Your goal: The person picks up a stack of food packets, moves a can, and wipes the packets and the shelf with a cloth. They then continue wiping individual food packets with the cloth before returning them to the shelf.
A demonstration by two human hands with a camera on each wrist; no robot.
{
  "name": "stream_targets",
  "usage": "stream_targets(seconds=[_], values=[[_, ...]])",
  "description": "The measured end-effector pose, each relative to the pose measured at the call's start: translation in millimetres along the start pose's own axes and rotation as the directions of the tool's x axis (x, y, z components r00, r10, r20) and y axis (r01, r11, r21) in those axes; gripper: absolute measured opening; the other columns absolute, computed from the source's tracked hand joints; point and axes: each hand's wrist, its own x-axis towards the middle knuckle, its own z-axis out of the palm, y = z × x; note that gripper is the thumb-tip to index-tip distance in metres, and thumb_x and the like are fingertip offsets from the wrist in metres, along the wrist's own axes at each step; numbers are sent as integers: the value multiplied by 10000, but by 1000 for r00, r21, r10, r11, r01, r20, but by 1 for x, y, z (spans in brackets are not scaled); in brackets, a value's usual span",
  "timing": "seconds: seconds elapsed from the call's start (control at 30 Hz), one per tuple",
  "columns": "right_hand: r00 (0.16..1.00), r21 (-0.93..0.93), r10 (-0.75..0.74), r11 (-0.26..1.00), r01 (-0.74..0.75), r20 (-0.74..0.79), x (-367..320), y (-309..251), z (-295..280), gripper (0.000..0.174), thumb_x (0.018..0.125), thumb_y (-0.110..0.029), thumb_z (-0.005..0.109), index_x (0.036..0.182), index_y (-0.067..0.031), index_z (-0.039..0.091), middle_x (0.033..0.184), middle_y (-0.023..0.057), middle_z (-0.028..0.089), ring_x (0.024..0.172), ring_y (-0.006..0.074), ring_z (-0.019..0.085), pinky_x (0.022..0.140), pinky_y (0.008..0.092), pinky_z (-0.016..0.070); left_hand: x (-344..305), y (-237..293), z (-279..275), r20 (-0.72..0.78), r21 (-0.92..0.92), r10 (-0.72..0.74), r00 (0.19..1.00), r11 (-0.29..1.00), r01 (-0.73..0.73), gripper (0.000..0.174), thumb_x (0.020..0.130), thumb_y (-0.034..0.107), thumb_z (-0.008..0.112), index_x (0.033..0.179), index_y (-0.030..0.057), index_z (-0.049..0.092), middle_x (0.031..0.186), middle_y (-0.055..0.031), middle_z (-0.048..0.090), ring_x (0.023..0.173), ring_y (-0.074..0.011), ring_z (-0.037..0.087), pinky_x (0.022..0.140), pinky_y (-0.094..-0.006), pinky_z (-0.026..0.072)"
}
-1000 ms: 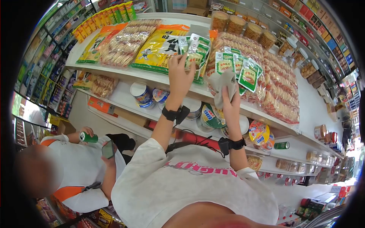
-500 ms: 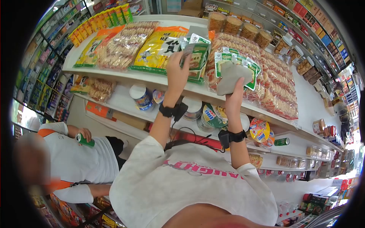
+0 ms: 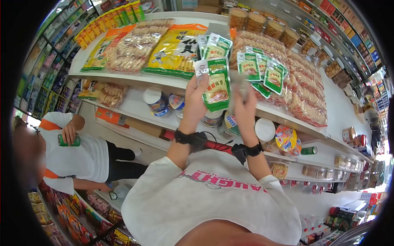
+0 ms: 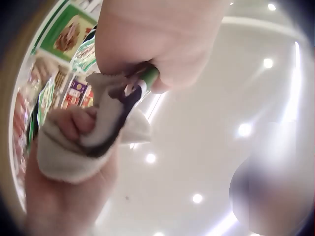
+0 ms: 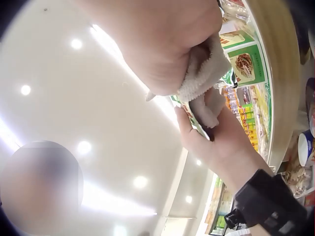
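Observation:
My left hand (image 3: 194, 102) pinches a green-and-white snack packet (image 3: 216, 84) by its left side, its printed front facing up toward me. In my right hand (image 3: 245, 111) a grey cloth (image 5: 209, 73) is bunched, blurred in the head view, at the packet's right edge. The left wrist view shows the cloth (image 4: 64, 160) wrapped around the right fingers and lapping the packet's edge. Behind the held packet, similar packets (image 3: 217, 44) lie on a yellow rice cracker bag (image 3: 174, 51). More green packets (image 3: 273, 78) are spread over clear bags of crackers (image 3: 303, 88) to the right.
The white shelf's front edge (image 3: 135, 79) runs below both hands. Tubs and noodle bowls (image 3: 286, 138) stand on the lower shelf. Round jars (image 3: 256, 21) line the back. At left, another person (image 3: 78, 147) in a white shirt holds a green can (image 3: 68, 140).
My left hand has lifted one packet off the left pile and brought it nearer. The right hand with the cloth has moved left, up against that packet. The other person has shifted position.

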Motion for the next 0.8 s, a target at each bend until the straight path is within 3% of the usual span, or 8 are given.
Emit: stream_targets(seconds=[0.1, 0.23, 0.3, 0.33, 0.47, 0.6, 0.73, 0.8], values=[[997, 128, 61, 990, -55, -50, 2, -25, -7, 307, 978, -95, 552, 1242, 58, 580, 1145, 166, 670, 1027, 229, 637, 902, 368, 498, 2, -9, -8, -19, 116, 110, 994, 988, -107, 401, 1048, 223, 527, 1384, 6, 499, 1288, -121, 604, 1142, -187, 619, 925, -347, 523], [878, -317, -413, 821, 474, 242, -20, -44, 31, 458, 976, -104, 473, 1413, 34, 465, 1489, 271, 422, 1421, 381, 381, 1185, 499, 233, -30, -12, 17, 98, 201, 18, 995, 979, -38, 607, 1084, 437, 341, 1526, 21, 327, 1518, -108, 425, 1404, -223, 408, 1166, -375, 319], [904, -185, -366, 894, 407, 222, -7, -37, 31, 466, 973, -124, 477, 1416, 20, 473, 1520, 265, 383, 1445, 405, 325, 1199, 526, 179, -33, -9, 15, 167, 12, -44, 985, 999, 42, 674, 1086, 494, 258, 1564, 19, 240, 1577, -109, 346, 1450, -221, 339, 1200, -368, 252], [913, -112, -344, 921, 373, 219, 1, -32, 31, 470, 972, -133, 479, 1418, 13, 477, 1536, 262, 364, 1456, 418, 297, 1206, 539, 151, -37, -18, 7, 172, 214, -36, 985, 977, -2, 716, 1080, 527, 206, 1582, 18, 159, 1584, -100, 339, 1443, -225, 349, 1201, -370, 245], [929, -125, -265, 944, 304, 259, 13, -25, 34, 487, 923, -99, 516, 1404, -23, 510, 1539, 190, 402, 1455, 386, 324, 1198, 548, 192, -50, -21, 17, 70, 233, -11, 997, 973, -5, 689, 1081, 523, 236, 1561, 28, 230, 1565, -93, 367, 1434, -225, 359, 1197, -381, 242], [781, -114, -412, 849, 516, 470, -9, -37, 27, 488, 885, -88, 574, 1367, -29, 533, 1497, 171, 466, 1434, 370, 373, 1194, 534, 230, -46, 3, 6, -1, -21, -156, 988, 988, 156, 646, 1075, 530, 291, 1506, 52, 352, 1485, -88, 463, 1375, -206, 435, 1143, -370, 343], [785, -290, -447, 754, 589, 428, 7, -35, 26, 449, 928, -113, 557, 1362, -2, 530, 1479, 216, 471, 1408, 360, 417, 1177, 495, 273, -39, -1, 8, 35, 144, -86, 996, 986, 80, 557, 1082, 459, 370, 1436, 32, 433, 1402, -82, 527, 1300, -167, 501, 1082, -348, 418], [946, -97, -184, 972, 216, 267, 13, -23, 26, 425, 970, -170, 559, 1359, -1, 531, 1417, 204, 522, 1323, 284, 492, 1120, 425, 341, -44, -2, 6, 45, 267, -61, 997, 963, 47, 538, 1092, 427, 357, 1416, 8, 455, 1391, -89, 537, 1301, -160, 499, 1072, -340, 424]])
